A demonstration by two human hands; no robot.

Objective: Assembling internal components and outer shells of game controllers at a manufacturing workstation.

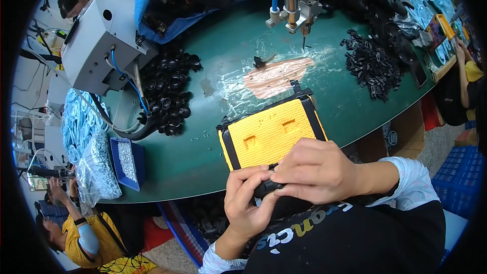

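Green table (213, 162), front edge: left hand (246, 200) and right hand (317, 170), fingers curled, pinching a small black part (267, 187) just below a yellow black-edged pad (271, 132). Heaps of black parts (170, 83), grey machine (99, 35), blue tray of screws (127, 162), hanging dispenser tool (297, 7). Seated worker in yellow (86, 238) at lower left.

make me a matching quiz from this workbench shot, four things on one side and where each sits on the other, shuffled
Things:
1. yellow pad
2. small black part
3. blue tray of screws
4. pile of black clips

Places:
A. far right of the green table
B. left table edge, near the clear bags
C. held between the left hand and right hand
D. on the table just beyond the hands

Pairs: 1-D, 2-C, 3-B, 4-A
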